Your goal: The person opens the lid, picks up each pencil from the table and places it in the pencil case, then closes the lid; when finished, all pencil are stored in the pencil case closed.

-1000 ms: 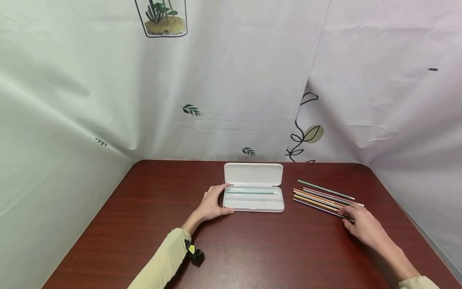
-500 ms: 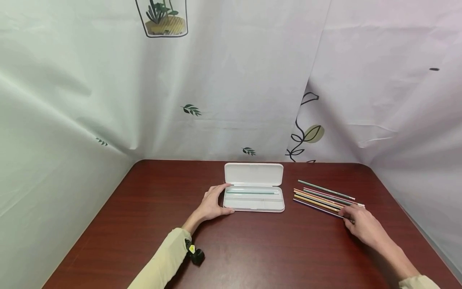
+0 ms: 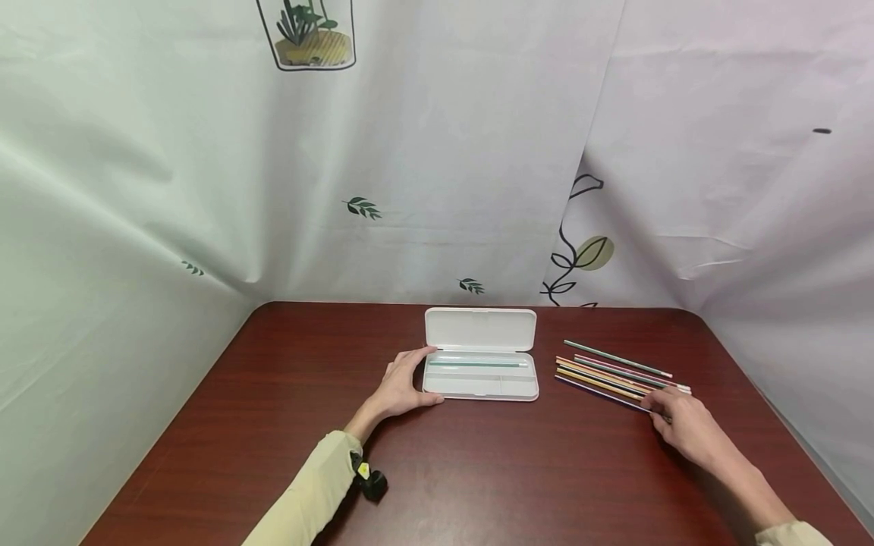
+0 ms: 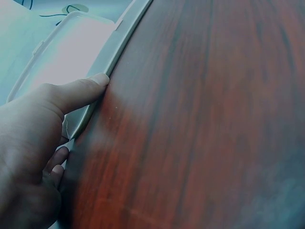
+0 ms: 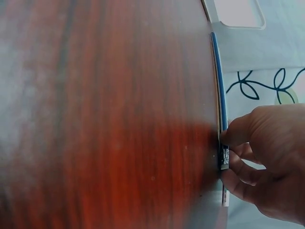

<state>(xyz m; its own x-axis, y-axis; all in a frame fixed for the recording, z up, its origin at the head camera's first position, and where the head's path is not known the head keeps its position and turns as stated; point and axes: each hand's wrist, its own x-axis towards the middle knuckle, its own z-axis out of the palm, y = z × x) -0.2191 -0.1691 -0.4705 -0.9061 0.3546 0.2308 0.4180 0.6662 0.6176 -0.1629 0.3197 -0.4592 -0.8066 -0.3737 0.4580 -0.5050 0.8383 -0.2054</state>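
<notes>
A white pencil case [image 3: 481, 387] lies on the table with its lid [image 3: 481, 329] tipped back; one green pencil [image 3: 474, 365] is in its rear compartment. Around the case's left end, my left hand [image 3: 397, 385] grips it, thumb at the front edge and fingers toward the back. To the right, several colored pencils [image 3: 594, 371] lie side by side at a slant. My right hand [image 3: 688, 425] pinches the near end of the frontmost one, a dark blue pencil [image 5: 219, 81]. In the head view its fingers hide the ends of some neighboring pencils.
Farthest back in the group, a green pencil [image 3: 617, 359] lies a little apart from the others. The dark red wooden table [image 3: 492, 470] ends at a pale printed curtain [image 3: 437, 152] behind and at both sides. A small black device [image 3: 372, 484] sits at my left wrist.
</notes>
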